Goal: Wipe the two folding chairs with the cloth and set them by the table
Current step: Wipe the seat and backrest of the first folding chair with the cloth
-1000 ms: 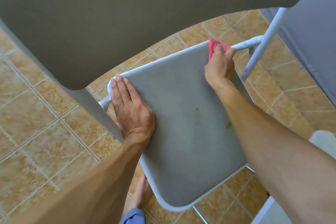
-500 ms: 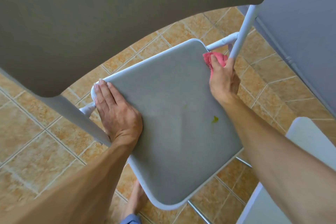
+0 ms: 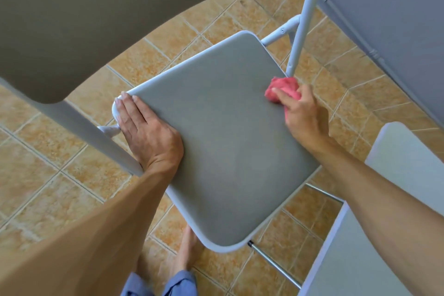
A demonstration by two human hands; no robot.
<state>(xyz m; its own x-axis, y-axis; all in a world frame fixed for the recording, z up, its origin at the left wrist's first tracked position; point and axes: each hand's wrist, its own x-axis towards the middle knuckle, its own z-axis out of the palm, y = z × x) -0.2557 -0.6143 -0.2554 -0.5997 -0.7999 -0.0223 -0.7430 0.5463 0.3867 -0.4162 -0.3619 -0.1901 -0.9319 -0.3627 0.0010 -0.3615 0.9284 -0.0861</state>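
A folding chair with a grey padded seat (image 3: 223, 142) and white metal frame stands below me on the tiled floor. Its grey backrest (image 3: 108, 12) fills the top of the view. My left hand (image 3: 146, 132) lies flat on the seat's left edge, fingers together, pressing on it. My right hand (image 3: 302, 113) is closed on a crumpled pink cloth (image 3: 282, 90) and presses it against the seat's right edge, close to the white upright frame tube (image 3: 302, 26). No green spots show on the seat.
A white surface (image 3: 394, 163) with a rounded corner juts in at the right, with a grey-white panel (image 3: 348, 259) below it. A grey wall (image 3: 389, 19) runs along the upper right. My bare foot (image 3: 189, 250) stands under the seat's front edge on tan tiles.
My right hand has drawn the pink cloth from the seat's far right corner down along the right edge. The green spots seen earlier on the seat are gone. My left hand stays put.
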